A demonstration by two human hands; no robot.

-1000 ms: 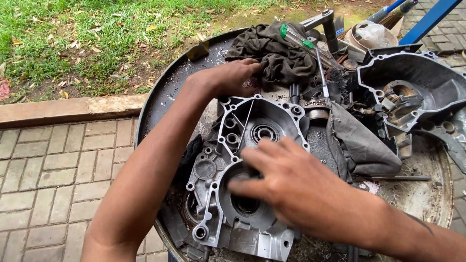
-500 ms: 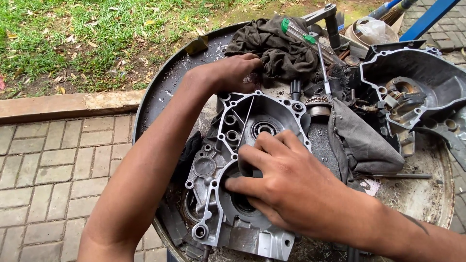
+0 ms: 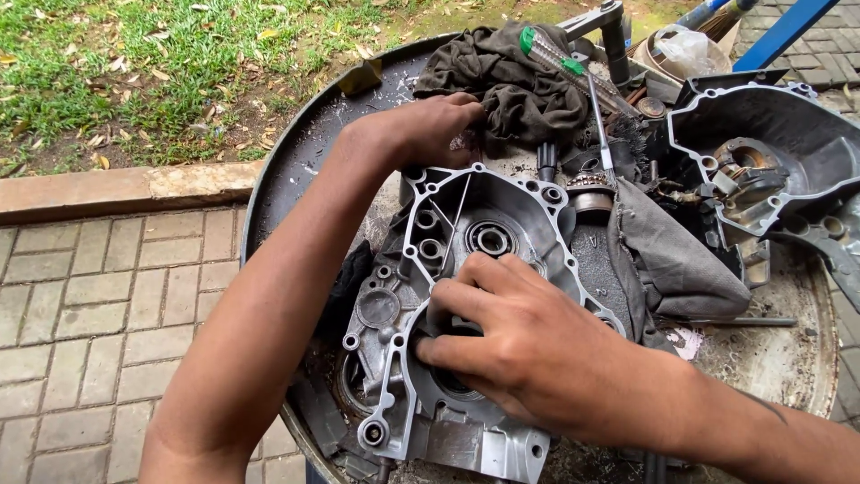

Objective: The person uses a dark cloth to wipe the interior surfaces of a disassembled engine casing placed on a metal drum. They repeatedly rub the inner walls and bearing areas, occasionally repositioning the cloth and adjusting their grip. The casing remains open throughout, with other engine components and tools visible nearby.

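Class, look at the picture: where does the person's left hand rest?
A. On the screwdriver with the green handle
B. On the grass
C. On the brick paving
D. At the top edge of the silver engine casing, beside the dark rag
D: the left hand lies at the top edge of the silver engine casing, its fingers touching the dark rag.

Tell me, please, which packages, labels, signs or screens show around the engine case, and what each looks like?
Clear plastic bag: crumpled, in a tan round tub at the far right edge.
Small pale printed scrap: flat on the tray, right of the grey engine case.
No signs or screens.
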